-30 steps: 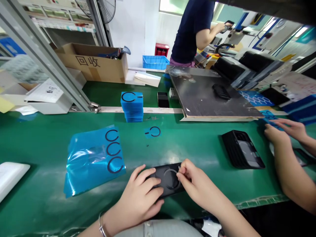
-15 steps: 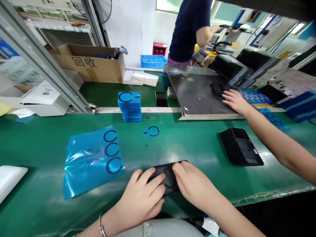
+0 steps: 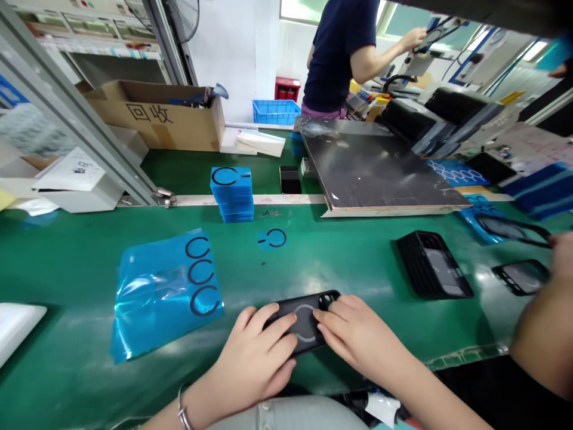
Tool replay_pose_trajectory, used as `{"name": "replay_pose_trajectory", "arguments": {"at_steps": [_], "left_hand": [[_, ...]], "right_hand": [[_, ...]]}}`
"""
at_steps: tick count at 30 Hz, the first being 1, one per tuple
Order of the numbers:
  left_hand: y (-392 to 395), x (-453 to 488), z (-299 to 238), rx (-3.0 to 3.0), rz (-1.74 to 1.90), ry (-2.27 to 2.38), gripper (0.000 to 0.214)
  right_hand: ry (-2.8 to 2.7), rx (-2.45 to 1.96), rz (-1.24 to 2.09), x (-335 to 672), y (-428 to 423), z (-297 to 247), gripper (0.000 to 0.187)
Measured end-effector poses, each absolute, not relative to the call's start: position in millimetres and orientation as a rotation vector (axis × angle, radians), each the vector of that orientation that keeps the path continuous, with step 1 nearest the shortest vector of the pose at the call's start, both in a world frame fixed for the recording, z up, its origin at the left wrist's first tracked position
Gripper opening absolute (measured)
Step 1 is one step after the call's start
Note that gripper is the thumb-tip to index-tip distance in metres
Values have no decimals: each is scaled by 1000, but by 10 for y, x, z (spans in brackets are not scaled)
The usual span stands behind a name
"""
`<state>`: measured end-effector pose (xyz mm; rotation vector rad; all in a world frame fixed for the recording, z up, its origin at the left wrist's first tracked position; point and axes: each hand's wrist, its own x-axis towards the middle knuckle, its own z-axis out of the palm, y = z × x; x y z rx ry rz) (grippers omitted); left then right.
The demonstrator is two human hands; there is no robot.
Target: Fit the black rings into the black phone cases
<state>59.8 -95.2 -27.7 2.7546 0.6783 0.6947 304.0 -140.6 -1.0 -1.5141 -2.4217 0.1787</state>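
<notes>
A black phone case [image 3: 304,319] lies flat on the green belt [image 3: 80,257] near its front edge, with a pale ring on its back. My left hand [image 3: 257,352] holds the case's left end, fingers curled over it. My right hand [image 3: 353,337] presses fingertips on the case's right part, beside the ring. To the left lies a blue film sheet [image 3: 165,292] carrying three black ring stickers. A single small blue sticker piece [image 3: 273,238] lies farther back on the belt.
A stack of blue sticker sheets [image 3: 231,194] stands behind, a phone [image 3: 290,179] beside it. A stack of black cases [image 3: 432,273] sits at right, near a co-worker's arm [image 3: 544,334] and another case [image 3: 521,276]. A dark board [image 3: 376,173], a cardboard box [image 3: 152,116] and a standing person [image 3: 344,54] lie beyond.
My right hand went from pinching at the ring to pressing flat on the case. The co-worker's hand reached onto the dark board, then drew back; the dark object there is gone.
</notes>
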Motion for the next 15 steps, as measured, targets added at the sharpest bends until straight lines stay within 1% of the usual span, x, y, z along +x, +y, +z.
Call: {"name": "replay_pose_trajectory", "arguments": {"at_steps": [8, 15], "left_hand": [[-959, 578, -296, 2795, 723, 700, 22], [-945, 583, -304, 2812, 749, 680, 23]], "right_hand": [[-2408, -1238, 256, 3052, -1467, 96, 17], [-2416, -1312, 349, 3054, -1480, 1, 16]]}}
